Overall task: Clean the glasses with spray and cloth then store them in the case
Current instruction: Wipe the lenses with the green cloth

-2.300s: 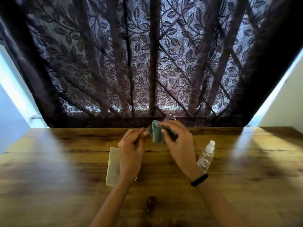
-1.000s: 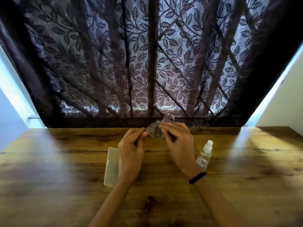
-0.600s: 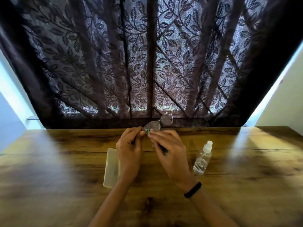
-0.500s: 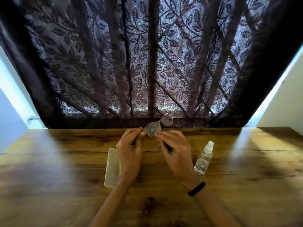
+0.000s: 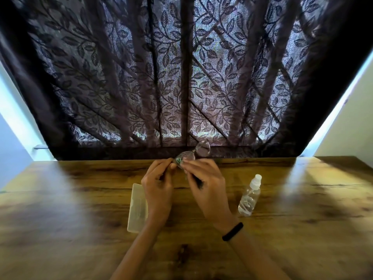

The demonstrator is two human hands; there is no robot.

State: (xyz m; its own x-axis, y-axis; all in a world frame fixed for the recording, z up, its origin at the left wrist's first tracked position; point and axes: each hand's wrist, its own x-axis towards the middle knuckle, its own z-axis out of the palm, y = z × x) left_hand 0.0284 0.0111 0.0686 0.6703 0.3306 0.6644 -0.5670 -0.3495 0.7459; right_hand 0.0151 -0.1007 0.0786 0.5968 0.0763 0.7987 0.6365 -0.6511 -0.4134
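The cloth point(image 5: 179, 160) now bunches smaller; left hand point(image 5: 157, 190) fingers point(image 5: 163, 163) pinch the light, fragile glasses point(image 5: 201, 148) by the frame at twelve o'clock, right hand point(image 5: 207, 188) pinches cloth.

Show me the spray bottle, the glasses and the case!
spray bottle point(image 5: 248, 200): head view, on its clear body.
glasses point(image 5: 202, 148): head view, on the far lens.
case point(image 5: 137, 209): head view, on its pale top face.
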